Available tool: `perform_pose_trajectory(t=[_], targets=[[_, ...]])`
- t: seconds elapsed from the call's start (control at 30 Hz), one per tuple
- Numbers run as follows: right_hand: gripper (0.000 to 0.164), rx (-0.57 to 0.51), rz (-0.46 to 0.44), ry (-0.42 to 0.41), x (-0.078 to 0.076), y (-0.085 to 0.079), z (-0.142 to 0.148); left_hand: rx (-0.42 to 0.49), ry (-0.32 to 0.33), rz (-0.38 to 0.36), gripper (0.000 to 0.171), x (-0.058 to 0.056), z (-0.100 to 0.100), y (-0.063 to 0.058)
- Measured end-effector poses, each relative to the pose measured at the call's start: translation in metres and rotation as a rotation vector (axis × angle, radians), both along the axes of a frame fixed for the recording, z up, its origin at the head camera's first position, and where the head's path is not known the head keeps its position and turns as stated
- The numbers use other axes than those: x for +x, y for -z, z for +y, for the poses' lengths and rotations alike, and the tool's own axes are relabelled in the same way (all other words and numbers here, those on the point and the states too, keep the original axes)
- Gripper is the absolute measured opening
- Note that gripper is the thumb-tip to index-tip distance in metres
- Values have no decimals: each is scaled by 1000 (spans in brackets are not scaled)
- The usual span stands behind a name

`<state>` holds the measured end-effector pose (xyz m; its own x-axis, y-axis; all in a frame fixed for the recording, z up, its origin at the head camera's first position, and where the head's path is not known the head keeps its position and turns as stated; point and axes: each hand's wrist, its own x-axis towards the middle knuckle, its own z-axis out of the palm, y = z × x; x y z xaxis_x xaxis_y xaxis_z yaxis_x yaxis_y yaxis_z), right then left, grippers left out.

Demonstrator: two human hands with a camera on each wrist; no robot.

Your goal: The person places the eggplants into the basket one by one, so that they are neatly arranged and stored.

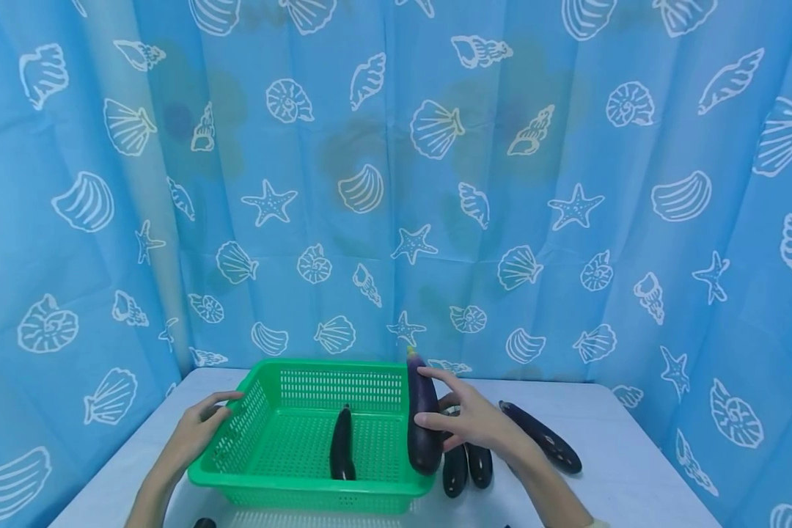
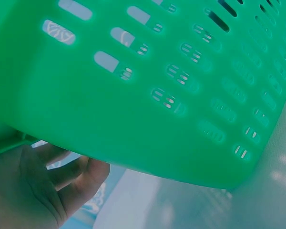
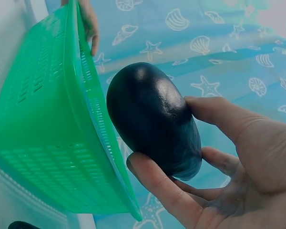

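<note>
My right hand [image 1: 468, 418] pinches a plump, dark purple eggplant [image 1: 424, 422] between fingers and thumb. It holds this eggplant raised, stem end up, at the right rim of a green plastic basket [image 1: 303, 495]. In the right wrist view the rounded, glossy bottom of the held eggplant [image 3: 150, 109] faces the camera. On the left, my left hand [image 1: 194, 433] grips the basket's rim, its fingertips over the edge; part of that grip is hidden behind the basket wall [image 2: 109, 119] in the left wrist view. One slender eggplant [image 1: 342, 447] lies inside the basket.
Right of the basket, two eggplants [image 1: 455, 469] lie side by side, partly behind the right hand. Farther right lies a longer eggplant [image 1: 544, 436]. A dark rounded end [image 1: 204, 523] shows at the bottom edge. A blue shell-print curtain [image 1: 396, 220] hangs behind the white table [image 1: 607, 455].
</note>
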<state>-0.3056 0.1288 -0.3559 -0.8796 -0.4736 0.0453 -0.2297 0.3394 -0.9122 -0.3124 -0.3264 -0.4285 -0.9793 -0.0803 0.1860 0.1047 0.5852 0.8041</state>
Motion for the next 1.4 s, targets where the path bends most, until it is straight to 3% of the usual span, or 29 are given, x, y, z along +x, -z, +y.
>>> perform_pose_trajectory(t=[0.57,0.9,1.4], targets=[[71,-1,-29,-86,-5,6,-30,10,4,1,40,1,0,-1],[73,9,-26,-78,-5,7,-48,7,8,5,42,0,-1,0],[72,40,-29,-82,-11,21,-72,3,4,4,42,0,1,-2]])
